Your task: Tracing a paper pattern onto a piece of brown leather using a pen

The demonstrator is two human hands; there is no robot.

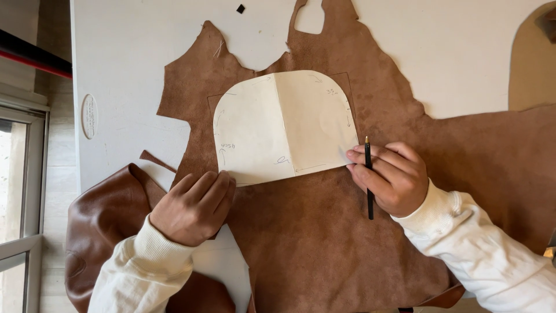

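A large brown suede hide (324,232) lies spread over a white table (127,69). On it rests a cream paper pattern (284,124) with a rounded top and a centre fold. My left hand (194,208) lies flat on the hide, its fingertips touching the pattern's lower left corner. My right hand (391,177) grips a thin black pen (369,179) held upright, and its fingers pinch the pattern's lower right corner. Faint traced lines show on the hide around the pattern's top.
The hide's smooth glossy side (101,232) folds over the table's left edge. A cut-out notch (310,17) sits at the hide's top. A small black scrap (240,8) lies on the table. A window frame (26,174) and floor are at the left.
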